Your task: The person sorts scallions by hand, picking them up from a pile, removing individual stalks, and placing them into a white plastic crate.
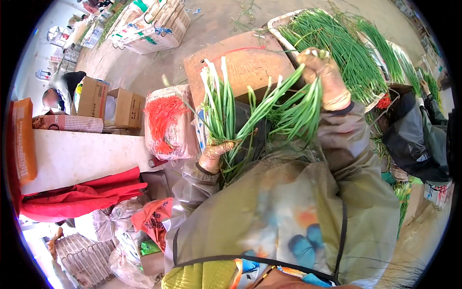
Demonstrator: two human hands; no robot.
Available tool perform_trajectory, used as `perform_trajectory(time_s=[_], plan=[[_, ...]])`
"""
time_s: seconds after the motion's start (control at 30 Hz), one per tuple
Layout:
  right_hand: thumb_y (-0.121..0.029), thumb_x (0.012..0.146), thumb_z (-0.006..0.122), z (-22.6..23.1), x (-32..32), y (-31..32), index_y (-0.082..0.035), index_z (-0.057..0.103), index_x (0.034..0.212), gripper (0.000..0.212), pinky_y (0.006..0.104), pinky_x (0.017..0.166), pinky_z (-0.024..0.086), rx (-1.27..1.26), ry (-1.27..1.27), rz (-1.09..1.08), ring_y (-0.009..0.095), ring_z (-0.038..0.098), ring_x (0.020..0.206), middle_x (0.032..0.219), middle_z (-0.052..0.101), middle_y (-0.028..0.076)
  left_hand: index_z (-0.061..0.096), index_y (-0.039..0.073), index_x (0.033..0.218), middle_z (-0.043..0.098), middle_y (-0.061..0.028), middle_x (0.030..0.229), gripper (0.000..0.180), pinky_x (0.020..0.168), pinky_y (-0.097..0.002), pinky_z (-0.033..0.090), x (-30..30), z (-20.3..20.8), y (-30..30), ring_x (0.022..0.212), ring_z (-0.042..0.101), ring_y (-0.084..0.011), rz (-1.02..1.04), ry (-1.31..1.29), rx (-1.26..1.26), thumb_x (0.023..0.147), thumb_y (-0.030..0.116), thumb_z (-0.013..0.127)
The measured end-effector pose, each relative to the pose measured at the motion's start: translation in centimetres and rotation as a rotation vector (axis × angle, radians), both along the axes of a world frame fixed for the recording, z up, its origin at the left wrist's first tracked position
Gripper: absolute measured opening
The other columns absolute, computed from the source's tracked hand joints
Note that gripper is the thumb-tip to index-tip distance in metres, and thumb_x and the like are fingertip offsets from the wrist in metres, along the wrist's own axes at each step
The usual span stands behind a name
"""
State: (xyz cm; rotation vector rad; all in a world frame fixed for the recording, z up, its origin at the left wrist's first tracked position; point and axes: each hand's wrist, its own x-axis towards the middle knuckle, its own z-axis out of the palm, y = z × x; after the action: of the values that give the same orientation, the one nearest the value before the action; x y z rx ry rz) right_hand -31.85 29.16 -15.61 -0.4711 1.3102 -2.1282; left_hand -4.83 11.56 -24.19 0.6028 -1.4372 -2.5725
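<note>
My left hand [216, 156], in a thin yellowish glove, is closed around a bunch of green onions [221, 108] near its lower end. Their white ends point up and away from me. Raised over to the right, my right hand [327, 77], gloved too, grips a smaller bunch of green onions [301, 113] whose leaves hang down from it. A few stalks stretch between the two hands. Beyond them is a brown board [240, 58] with a red string across it. The palm of my right hand and part of what it holds are hidden.
A white crate [279, 24] heaped with green onions [337, 50] stands at far right. Left of the board, red ties [166, 120] lie on a wrapped package [190, 106]. Cardboard boxes [91, 98] and a white ledge [91, 154] are further left. Another person [418, 130] works at right.
</note>
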Motion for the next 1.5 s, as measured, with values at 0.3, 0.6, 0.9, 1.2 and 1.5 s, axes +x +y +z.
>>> perform_trajectory(time_s=[0.3, 0.6, 0.9, 1.2, 1.5], plan=[[-0.021, 0.076, 0.068, -2.2, 2.3, -6.1, -0.006, 0.063, 0.093, 0.023, 0.0218, 0.053, 0.039, 0.211, 0.002, 0.415, 0.007, 0.052, 0.064, 0.073, 0.054, -0.002, 0.055, 0.000, 0.112, 0.061, -0.0079, 0.104, 0.047, 0.087, -0.0323, 0.041, -0.6, 0.0, 0.8, 0.095, 0.056, -0.0208, -0.121, -0.089, 0.035, 0.070, 0.013, 0.072], [-0.021, 0.081, 0.063, 1.1, -2.2, -2.0, -0.007, 0.065, 0.099, 0.023, 0.0153, 0.036, 0.027, 0.208, 0.097, 0.015, 0.001, 0.034, 0.042, 0.056, 0.040, -0.008, 0.038, 0.000, 0.126, 0.059, -0.0200, 0.102, 0.067, 0.073, -0.0364, 0.047, 0.7, -1.1, -0.1, 0.082, 0.059, -0.0260, 0.057, 0.104, 0.154, 0.070, 0.019, 0.070], [-0.024, 0.085, 0.057, 8.7, -7.7, 6.0, -0.004, 0.060, 0.108, 0.030, 0.0195, 0.049, 0.038, 0.368, 0.677, -0.213, 0.006, 0.046, 0.055, 0.064, 0.049, -0.003, 0.035, -0.003, 0.128, 0.063, -0.0154, 0.094, 0.071, 0.061, -0.0307, 0.047, -0.1, -2.2, 0.7, 0.069, 0.057, -0.0221, -0.011, 0.115, 0.204, 0.071, 0.020, 0.070], [-0.020, 0.086, 0.057, 14.2, -3.2, 6.4, -0.001, 0.062, 0.099, 0.024, 0.0228, 0.047, 0.042, 0.442, 0.976, -0.597, 0.010, 0.051, 0.055, 0.061, 0.049, -0.001, 0.050, 0.003, 0.115, 0.054, -0.0038, 0.102, 0.047, 0.086, -0.0274, 0.040, -3.3, -6.6, 3.1, 0.094, 0.050, -0.0144, -0.214, -0.102, -0.283, 0.072, 0.005, 0.069], [-0.024, 0.090, 0.049, 14.3, -8.2, 11.5, -0.004, 0.059, 0.105, 0.027, 0.0197, 0.068, 0.040, 0.204, 0.992, -0.460, 0.011, 0.052, 0.076, 0.084, 0.055, 0.001, 0.047, 0.003, 0.118, 0.060, -0.0088, 0.104, 0.053, 0.075, -0.0274, 0.047, -3.0, -6.4, 2.1, 0.091, 0.057, -0.0176, -0.139, -0.025, 0.040, 0.067, -0.004, 0.061]])
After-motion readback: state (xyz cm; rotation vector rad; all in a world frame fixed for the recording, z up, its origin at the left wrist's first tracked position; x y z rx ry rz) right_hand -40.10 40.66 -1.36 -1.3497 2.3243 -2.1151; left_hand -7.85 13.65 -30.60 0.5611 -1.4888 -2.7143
